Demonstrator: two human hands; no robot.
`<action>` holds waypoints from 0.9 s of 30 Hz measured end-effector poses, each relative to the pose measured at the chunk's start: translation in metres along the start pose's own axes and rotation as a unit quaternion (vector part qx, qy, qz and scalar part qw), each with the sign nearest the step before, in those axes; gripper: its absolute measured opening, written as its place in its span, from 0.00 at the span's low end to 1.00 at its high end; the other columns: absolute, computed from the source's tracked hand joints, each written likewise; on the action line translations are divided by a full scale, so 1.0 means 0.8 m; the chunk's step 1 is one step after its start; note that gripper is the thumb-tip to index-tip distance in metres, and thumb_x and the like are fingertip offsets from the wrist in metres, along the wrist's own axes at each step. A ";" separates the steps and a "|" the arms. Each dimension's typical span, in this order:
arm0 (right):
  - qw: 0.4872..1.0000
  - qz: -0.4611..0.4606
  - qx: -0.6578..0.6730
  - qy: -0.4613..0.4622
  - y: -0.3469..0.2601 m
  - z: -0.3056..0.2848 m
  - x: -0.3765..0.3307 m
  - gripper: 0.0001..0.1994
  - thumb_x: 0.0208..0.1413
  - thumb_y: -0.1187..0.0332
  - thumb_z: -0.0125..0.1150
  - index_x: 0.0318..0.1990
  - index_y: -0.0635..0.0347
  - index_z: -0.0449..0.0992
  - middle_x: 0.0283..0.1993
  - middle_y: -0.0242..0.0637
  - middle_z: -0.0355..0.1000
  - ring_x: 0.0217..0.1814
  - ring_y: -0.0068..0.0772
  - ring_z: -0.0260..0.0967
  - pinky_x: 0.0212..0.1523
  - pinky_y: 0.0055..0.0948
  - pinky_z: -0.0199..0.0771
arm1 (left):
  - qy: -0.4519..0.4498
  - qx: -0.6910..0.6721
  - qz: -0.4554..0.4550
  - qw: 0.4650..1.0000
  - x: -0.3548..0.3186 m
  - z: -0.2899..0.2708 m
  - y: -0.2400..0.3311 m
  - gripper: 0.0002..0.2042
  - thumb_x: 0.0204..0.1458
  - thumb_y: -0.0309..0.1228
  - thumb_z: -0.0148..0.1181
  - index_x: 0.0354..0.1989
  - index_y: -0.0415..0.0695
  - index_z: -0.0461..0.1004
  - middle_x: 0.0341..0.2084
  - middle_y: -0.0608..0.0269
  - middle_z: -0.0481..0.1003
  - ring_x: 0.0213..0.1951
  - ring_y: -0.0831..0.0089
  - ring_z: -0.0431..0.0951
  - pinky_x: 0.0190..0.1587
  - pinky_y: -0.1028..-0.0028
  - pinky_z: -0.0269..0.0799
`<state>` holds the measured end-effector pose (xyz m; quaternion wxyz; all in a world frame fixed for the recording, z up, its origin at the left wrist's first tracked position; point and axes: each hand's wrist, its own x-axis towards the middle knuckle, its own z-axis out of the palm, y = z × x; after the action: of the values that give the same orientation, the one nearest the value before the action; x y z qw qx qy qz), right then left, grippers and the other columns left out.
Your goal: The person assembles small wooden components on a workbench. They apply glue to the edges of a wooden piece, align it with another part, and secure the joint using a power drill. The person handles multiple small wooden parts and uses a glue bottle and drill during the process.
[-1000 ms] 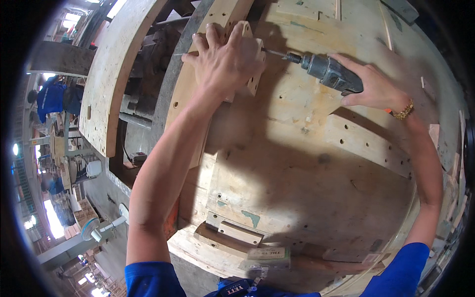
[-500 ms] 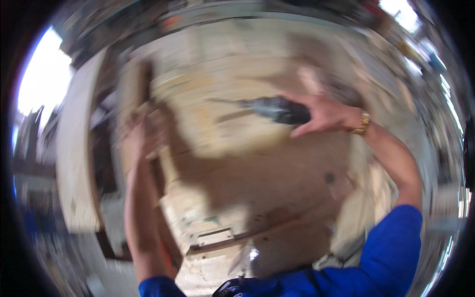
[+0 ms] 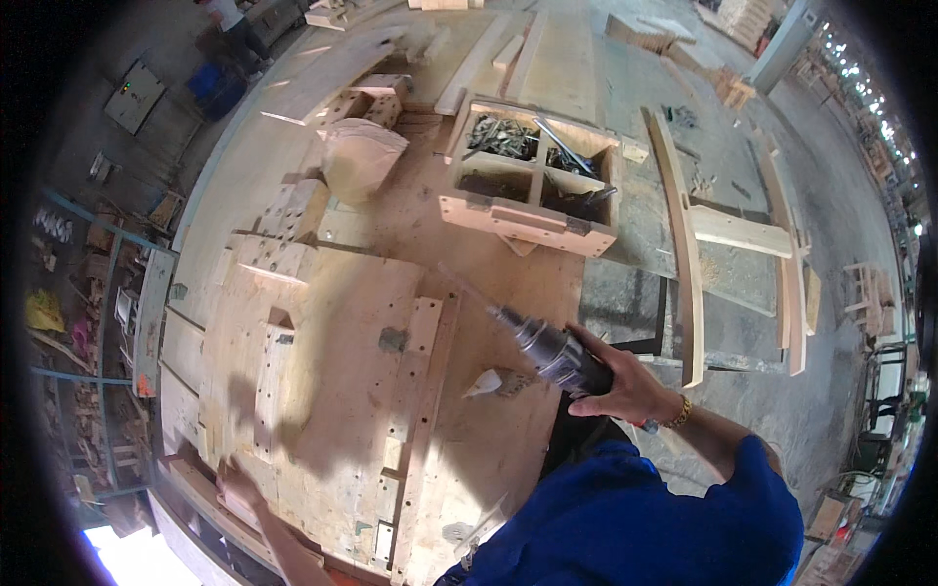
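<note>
Over plywood panel [image 3: 332, 371]: right hand [image 3: 625, 386] clamped on drill [image 3: 547, 352], left hand [image 3: 239, 483] gripping panel edge; bit could skid or snag.

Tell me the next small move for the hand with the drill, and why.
Probably lower the bit onto the wooden panel. The right hand holds the drill angled, its tip in the air, while the left hand steadies the panel's near edge.
</note>
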<state>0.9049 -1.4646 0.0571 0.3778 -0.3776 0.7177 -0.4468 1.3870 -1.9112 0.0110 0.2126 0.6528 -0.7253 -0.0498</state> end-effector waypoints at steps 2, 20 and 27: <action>0.999 -0.004 0.046 0.021 0.032 -0.027 0.013 0.52 0.36 0.58 0.74 0.67 0.60 0.46 0.59 0.48 0.63 0.59 0.37 0.63 0.59 0.31 0.58 | 0.012 -0.233 0.173 0.957 -0.036 0.058 0.107 0.09 0.51 0.23 0.58 0.40 0.35 0.75 0.36 0.55 0.77 0.37 0.69 0.77 0.41 0.73 0.72; 0.926 -0.053 0.370 0.061 0.148 -0.187 0.193 0.58 0.31 0.61 0.77 0.67 0.66 0.40 0.46 0.39 0.67 0.30 0.23 0.69 0.29 0.23 0.72 | -0.441 0.084 0.504 0.738 -0.144 0.301 0.759 0.07 0.40 0.27 0.56 0.29 0.47 0.77 0.29 0.56 0.74 0.40 0.58 0.74 0.42 0.62 0.72; 0.881 -0.014 0.470 0.062 0.143 -0.183 0.194 0.57 0.30 0.65 0.76 0.66 0.66 0.40 0.37 0.41 0.70 0.24 0.26 0.69 0.24 0.24 0.73 | -0.457 0.097 0.519 0.716 -0.145 0.310 0.776 0.05 0.36 0.22 0.53 0.23 0.42 0.73 0.24 0.52 0.74 0.33 0.52 0.76 0.34 0.60 0.73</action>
<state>0.6864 -1.5127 -0.0342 0.4595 -0.1376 0.4402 -0.7590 0.7264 -1.7617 -0.0245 -0.2166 0.0886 -0.9601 -0.1532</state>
